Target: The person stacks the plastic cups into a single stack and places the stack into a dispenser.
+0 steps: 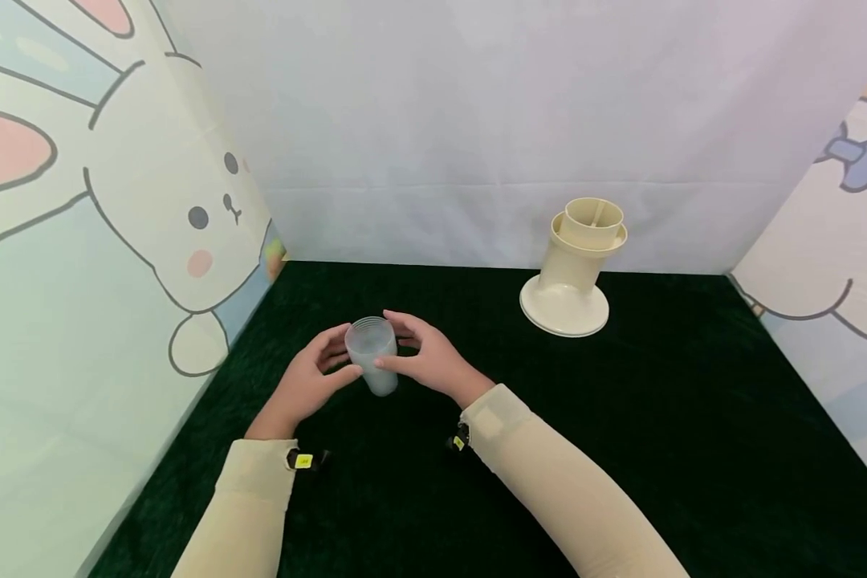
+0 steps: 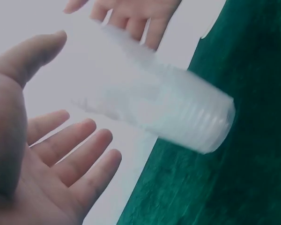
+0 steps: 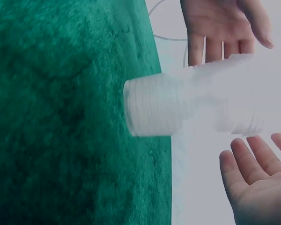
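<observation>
A stack of nested translucent plastic cups (image 1: pixel 372 353) is between the two hands, rims up, its lower end over the dark green cloth. Whether its base touches the cloth is unclear. At its left side is the left hand (image 1: pixel 311 381), fingers spread and nearly straight; in the left wrist view these fingers (image 2: pixel 82 157) appear apart from the cups (image 2: pixel 187 110). On the other side the right hand (image 1: pixel 433 357) has its thumb in front of the stack and its fingers behind. Seen from the right wrist, its fingertips (image 3: pixel 239 145) lie close to the upper cups (image 3: pixel 154 105); contact is hard to tell.
A cream-coloured cylindrical stand (image 1: pixel 571 277) with a round base and an open top stands toward the back right of the green-covered table (image 1: pixel 657 449). White cloth (image 1: pixel 477 120) hangs behind, and printed cartoon panels (image 1: pixel 152 233) flank the sides.
</observation>
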### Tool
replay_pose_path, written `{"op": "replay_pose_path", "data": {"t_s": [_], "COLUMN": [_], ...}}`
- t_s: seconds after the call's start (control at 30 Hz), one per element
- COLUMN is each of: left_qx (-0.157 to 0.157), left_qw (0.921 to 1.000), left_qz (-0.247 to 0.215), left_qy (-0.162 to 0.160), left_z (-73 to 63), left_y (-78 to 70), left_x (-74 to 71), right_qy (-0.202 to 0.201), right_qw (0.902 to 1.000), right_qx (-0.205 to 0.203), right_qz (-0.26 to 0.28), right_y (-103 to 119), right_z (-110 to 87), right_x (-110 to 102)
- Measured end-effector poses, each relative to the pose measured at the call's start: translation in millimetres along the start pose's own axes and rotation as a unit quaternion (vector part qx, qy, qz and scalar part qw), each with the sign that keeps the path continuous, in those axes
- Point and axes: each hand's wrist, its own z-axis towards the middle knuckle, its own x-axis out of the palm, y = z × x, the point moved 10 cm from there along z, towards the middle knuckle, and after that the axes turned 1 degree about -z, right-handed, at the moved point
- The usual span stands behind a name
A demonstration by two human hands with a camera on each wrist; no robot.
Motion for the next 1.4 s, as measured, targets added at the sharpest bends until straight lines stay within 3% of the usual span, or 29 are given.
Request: {"op": "replay_pose_path", "data": {"t_s": [0.23, 0.37, 0.67, 0.93, 1.13, 1.4], "left_qx": [0.014, 0.028, 0.024, 0.021, 0.0, -0.003], "left_qw": [0.9983, 0.9972, 0.9975, 0.998, 0.9981, 0.997], "left_qz": [-0.045, -0.064, -0.059, -0.054, -0.052, -0.032], "left_qy": [0.033, 0.028, 0.029, 0.024, 0.032, 0.071], "left_z": [5.3, 7.3, 14.0, 21.1, 30.6, 49.3], "left_y": [3.9, 2.6, -4.7, -12.1, -27.9, -60.0], "left_x": [1.9, 4.2, 8.4, 28.8, 40.8, 63.3], "right_qy": [-0.007, -0.014, -0.03, -0.045, -0.056, -0.057], "right_qw": [0.9999, 0.9998, 0.9995, 0.9989, 0.9982, 0.9983], "right_qx": [-0.01, -0.009, -0.004, 0.001, -0.005, -0.003], "right_qz": [0.011, 0.013, 0.013, 0.01, 0.02, 0.011], "right_y": [0, 0, -1, -3, 2, 15], "right_z": [0.9, 1.2, -0.6, -7.8, -11.8, -25.4], "right_x": [-2, -1, -10, -28, -49, -86]}}
